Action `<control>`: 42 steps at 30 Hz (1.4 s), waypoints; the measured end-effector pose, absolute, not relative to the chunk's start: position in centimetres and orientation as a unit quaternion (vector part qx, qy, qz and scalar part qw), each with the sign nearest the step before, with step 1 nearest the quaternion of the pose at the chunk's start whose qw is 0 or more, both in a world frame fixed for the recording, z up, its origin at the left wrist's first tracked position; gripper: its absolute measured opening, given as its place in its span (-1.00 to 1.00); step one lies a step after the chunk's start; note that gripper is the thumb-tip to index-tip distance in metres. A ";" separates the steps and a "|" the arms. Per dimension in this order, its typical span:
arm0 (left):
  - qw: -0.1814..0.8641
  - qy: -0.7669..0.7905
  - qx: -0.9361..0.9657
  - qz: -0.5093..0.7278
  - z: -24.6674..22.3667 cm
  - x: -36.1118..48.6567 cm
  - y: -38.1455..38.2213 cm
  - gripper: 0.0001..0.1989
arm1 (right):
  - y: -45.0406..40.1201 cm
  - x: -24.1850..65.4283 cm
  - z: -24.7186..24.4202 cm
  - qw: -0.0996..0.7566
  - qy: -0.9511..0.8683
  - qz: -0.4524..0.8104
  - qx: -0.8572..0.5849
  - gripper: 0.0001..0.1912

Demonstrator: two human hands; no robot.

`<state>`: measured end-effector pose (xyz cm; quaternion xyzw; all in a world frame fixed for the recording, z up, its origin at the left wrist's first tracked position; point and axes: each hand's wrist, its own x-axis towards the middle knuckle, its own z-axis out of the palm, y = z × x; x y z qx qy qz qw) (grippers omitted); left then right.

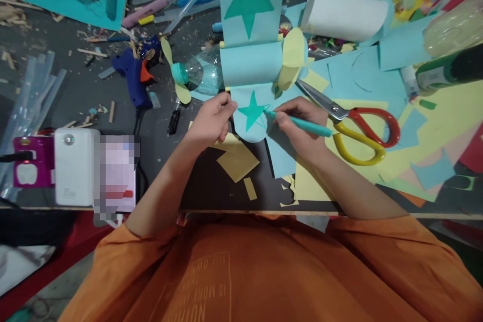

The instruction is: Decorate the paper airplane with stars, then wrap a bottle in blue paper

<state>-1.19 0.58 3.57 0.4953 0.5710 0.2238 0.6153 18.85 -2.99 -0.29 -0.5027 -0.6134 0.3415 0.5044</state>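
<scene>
A toy plane made from a plastic bottle (206,71) lies on its side, wrapped in light blue paper (252,64). Its cap carries a yellow paper propeller (167,53). On the lower wing (249,135), whose end is rounded, sits a green star with one outlined part unfilled. My left hand (213,119) pinches this wing's left edge between thumb and fingers. Closed round a teal marker (311,126), my right hand (302,131) rests at the wing's right side, the tip on the star's outline. The upper wing (277,20) bears a larger green star.
Scissors (339,113) with red and yellow handles lie right of my right hand, over paper sheets. A blue glue gun (132,75) and a black cutter (174,118) lie left. A white paper roll (345,15) is behind. Power bank (75,166) and phone (116,176) sit front left.
</scene>
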 end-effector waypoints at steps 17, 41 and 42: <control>0.615 0.572 0.495 0.223 3.3 -1.3 0.6 -0.68 | -2.7 18.6 -0.3 0.503 -0.605 0.368 -0.496 -0.86; 0.613 0.569 0.501 0.221 3.2 -1.3 0.7 -0.68 | -3.0 18.6 -0.7 0.463 -0.642 0.330 -0.514 -0.81; 0.613 0.569 0.502 0.221 3.2 -1.3 0.7 -0.68 | -3.0 18.6 -0.7 0.462 -0.648 0.325 -0.511 -0.82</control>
